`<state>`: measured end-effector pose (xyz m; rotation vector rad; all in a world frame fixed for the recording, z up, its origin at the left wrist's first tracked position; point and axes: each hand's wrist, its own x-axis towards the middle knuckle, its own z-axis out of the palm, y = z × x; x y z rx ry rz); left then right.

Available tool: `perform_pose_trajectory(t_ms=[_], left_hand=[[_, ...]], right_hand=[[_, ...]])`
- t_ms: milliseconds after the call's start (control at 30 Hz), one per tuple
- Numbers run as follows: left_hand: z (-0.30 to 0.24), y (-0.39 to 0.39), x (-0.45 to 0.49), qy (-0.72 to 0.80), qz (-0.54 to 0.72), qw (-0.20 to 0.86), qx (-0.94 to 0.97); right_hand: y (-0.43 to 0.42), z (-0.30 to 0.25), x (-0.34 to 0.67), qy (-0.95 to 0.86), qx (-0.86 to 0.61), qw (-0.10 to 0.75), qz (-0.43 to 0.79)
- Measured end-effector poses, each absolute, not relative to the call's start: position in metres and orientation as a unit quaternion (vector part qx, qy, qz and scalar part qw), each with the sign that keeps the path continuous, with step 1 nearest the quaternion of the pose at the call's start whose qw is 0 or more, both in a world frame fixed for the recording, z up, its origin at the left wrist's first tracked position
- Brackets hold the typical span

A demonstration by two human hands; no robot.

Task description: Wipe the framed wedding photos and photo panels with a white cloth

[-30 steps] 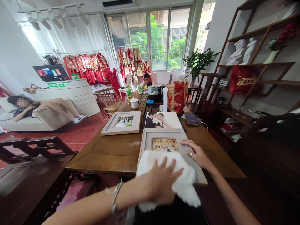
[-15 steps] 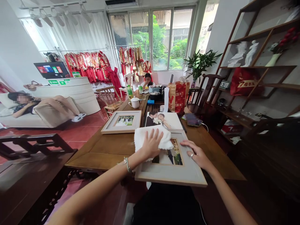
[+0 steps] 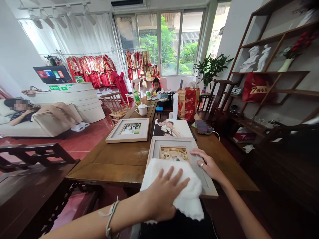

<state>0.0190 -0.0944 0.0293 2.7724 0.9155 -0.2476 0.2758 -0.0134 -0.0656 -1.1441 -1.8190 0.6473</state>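
My left hand (image 3: 163, 192) lies flat with spread fingers on a white cloth (image 3: 184, 186). The cloth covers the lower part of a picture frame (image 3: 211, 192) and hangs past its near edge. Above the cloth, the upper part of a couple's photo (image 3: 174, 153) shows inside the pale mat. My right hand (image 3: 208, 164), with a ring on one finger, rests on the frame's right side, fingers stretched out over the border. Just beyond lie an unframed wedding print (image 3: 183, 127) and, to the left, a second framed photo (image 3: 117, 132).
The wooden table (image 3: 99, 162) carries a white lidded cup (image 3: 142, 109), a red and tan paper bag (image 3: 188, 104) and a phone on a cable (image 3: 203, 126). Dark chairs stand beside it. One person lies on a sofa (image 3: 50, 119); another sits at the far end.
My left hand has slid the cloth toward me, from the frame's upper left to its near edge, uncovering the top of the photo. My right hand stays on the frame's right side.
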Motion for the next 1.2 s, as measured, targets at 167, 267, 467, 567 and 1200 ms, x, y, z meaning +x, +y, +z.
perform_pose_trajectory(t_ms=[167,267,467,567,1200], left_hand=[[0.017,-0.045,0.02,0.427,-0.075,0.002,0.901],[0.012,0.001,0.017,0.428,-0.039,-0.056,0.901],[0.015,0.024,0.017,0.424,-0.048,-0.054,0.903],[0.024,-0.002,0.014,0.391,-0.077,0.002,0.917],[0.018,-0.001,0.038,0.418,-0.064,-0.036,0.906]], right_hand=[[-0.015,-0.064,0.275,-0.732,-0.454,0.433,0.265],[-0.015,-0.063,0.275,-0.725,-0.458,0.437,0.27],[-0.014,-0.064,0.275,-0.725,-0.456,0.436,0.275],[-0.013,-0.064,0.276,-0.726,-0.458,0.434,0.272],[-0.014,-0.064,0.276,-0.725,-0.461,0.435,0.27]])
